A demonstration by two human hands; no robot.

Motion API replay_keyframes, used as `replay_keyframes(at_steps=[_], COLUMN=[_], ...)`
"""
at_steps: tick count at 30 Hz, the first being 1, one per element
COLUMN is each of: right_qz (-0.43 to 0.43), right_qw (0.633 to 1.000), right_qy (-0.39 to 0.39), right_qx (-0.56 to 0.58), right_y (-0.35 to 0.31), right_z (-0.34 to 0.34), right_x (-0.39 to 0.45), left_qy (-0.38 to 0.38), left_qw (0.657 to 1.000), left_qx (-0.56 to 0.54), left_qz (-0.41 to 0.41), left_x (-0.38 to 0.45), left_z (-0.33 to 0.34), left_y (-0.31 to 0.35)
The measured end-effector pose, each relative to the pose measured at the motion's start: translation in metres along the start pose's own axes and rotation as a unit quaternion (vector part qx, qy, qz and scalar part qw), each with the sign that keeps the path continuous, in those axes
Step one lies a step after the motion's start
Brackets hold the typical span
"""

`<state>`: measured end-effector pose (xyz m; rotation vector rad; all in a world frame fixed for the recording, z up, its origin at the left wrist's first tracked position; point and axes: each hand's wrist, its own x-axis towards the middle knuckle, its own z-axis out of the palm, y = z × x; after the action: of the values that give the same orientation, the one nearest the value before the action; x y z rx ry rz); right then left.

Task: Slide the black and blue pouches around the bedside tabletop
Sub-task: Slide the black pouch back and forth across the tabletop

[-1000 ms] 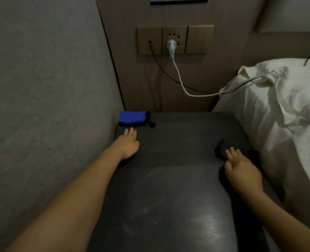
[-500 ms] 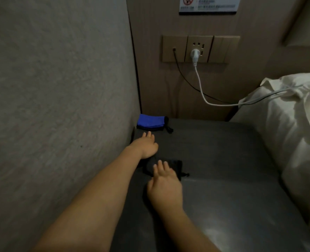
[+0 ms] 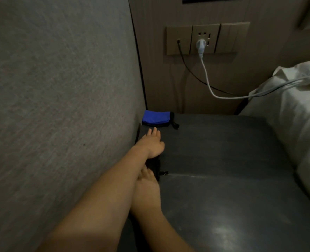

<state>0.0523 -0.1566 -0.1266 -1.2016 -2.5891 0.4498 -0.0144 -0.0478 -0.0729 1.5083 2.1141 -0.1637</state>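
Note:
The blue pouch [image 3: 157,118] lies in the far left corner of the dark bedside tabletop [image 3: 232,170], against the wall. My left hand [image 3: 153,144] rests flat on the top just in front of it, fingers apart, not touching it. The black pouch [image 3: 155,168] sits at the left edge, mostly hidden under my left wrist. My right hand [image 3: 147,188] lies flat with its fingertips pressed on the black pouch, partly tucked beneath my left forearm.
A grey wall [image 3: 59,106] bounds the left side. A wooden panel behind holds sockets [image 3: 205,39] with a white plug and cable [image 3: 210,88] and a black cable running right. White bedding [image 3: 296,110] borders the tabletop's right side.
My right hand has slid the black pouch from the right side across to the left edge, under my left wrist. The left hand and blue pouch have stayed put.

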Motion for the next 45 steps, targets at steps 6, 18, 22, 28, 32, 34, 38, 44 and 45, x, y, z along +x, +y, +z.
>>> replay_keyframes(at_steps=[6,18,22,28,32,34,38,44,45], right_qz=[-0.03,0.039,0.089,0.168,0.21,0.225,0.254,0.273,0.274], right_qw=[0.999,0.998,0.994,0.979,0.965,0.961,0.953,0.951,0.951], right_qy=[0.006,0.042,0.048,0.064,0.085,0.096,0.117,0.101,0.099], right_qx=[0.03,-0.001,-0.04,-0.095,-0.13,-0.127,-0.117,-0.103,-0.101], right_y=[0.005,0.099,0.141,0.201,0.238,0.255,0.273,0.277,0.275], right_z=[0.001,-0.051,-0.073,-0.106,-0.123,-0.126,-0.132,-0.136,-0.135], right_x=[-0.006,-0.045,-0.063,-0.087,-0.097,-0.099,-0.094,-0.089,-0.09], left_qy=[0.001,0.021,0.024,0.03,0.034,0.037,0.045,0.057,0.058], left_qw=[1.0,1.0,1.0,1.0,0.999,0.999,0.999,0.998,0.998], left_qx=[-0.001,0.001,0.0,0.004,-0.001,-0.005,-0.007,-0.008,-0.007], left_qz=[0.0,0.0,-0.002,-0.005,-0.009,-0.01,-0.01,0.018,0.023], left_x=[-0.001,0.001,-0.001,0.001,-0.001,-0.001,-0.001,-0.022,-0.028], left_z=[0.0,0.005,0.006,0.007,0.008,0.009,0.011,0.027,0.029], left_y=[0.0,-0.001,0.001,0.002,0.004,0.004,0.005,0.0,-0.002])
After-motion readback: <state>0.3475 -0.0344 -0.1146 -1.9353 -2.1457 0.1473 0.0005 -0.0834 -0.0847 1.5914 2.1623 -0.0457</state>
